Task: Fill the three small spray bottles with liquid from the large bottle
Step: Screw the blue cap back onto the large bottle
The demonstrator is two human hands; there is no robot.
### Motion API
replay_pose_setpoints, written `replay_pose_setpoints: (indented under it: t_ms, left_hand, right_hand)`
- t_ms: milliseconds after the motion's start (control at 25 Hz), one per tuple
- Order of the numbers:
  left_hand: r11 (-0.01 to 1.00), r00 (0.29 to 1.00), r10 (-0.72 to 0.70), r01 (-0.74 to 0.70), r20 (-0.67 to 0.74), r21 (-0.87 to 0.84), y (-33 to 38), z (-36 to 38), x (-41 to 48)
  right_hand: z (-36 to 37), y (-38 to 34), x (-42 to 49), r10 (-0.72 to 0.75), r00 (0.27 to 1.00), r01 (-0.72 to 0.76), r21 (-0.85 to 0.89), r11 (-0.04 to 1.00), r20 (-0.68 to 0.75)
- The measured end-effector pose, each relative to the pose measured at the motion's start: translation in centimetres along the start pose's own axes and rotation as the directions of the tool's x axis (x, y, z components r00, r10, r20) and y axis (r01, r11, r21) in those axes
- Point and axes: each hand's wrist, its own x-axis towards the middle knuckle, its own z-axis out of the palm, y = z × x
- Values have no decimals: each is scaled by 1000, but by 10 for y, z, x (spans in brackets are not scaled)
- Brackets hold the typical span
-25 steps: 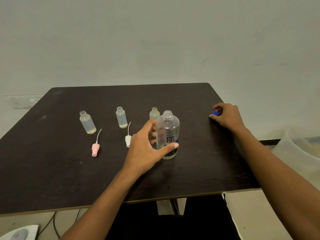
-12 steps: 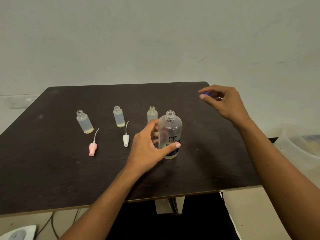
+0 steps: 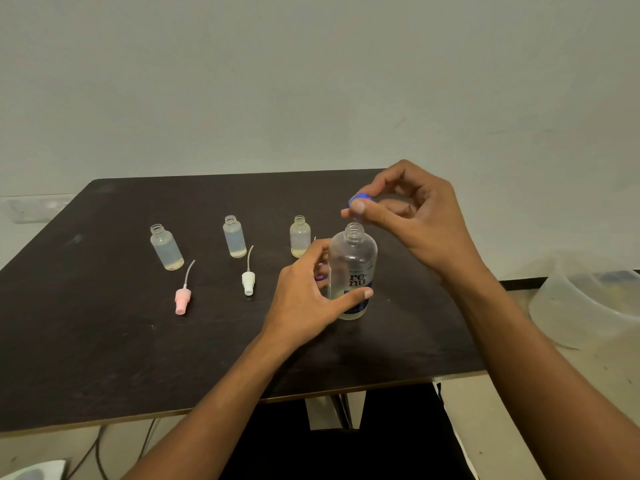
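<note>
With the left hand wrapped round the big bottle and right fingers pinching the blue cap just above its open neck (small bottles uncapped nearby), a crooked start could cross-thread or drop it.

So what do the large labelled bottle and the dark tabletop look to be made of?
Large clear labelled bottle: probably plastic, frosted translucent wall with a moulded threaded neck. Dark brown tabletop: seemingly laminated or veneered board, matte with faint grain and a paler edge strip.

On the desk, three small bottles stand left of the large bottle; two spray heads lie before them.
</note>
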Motion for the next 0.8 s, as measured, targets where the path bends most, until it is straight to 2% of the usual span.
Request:
replay_pose_setpoints:
  t_ms: [240, 520, 800]
  left_hand:
    - [1000, 1000, 19, -19, -3, 13, 1, 1, 0]
    - [999, 999, 35, -35, -7, 39, 3, 1, 0]
    - [997, 999, 47, -47, 2, 56, 7, 3, -1]
  right_hand:
    - [5, 10, -12, -22, 999, 21, -45, 999, -30]
    - [-3, 12, -14, -40, 999, 40, -121, 992, 5]
    - [5, 15, -24, -200, 975, 153, -367, 917, -93]
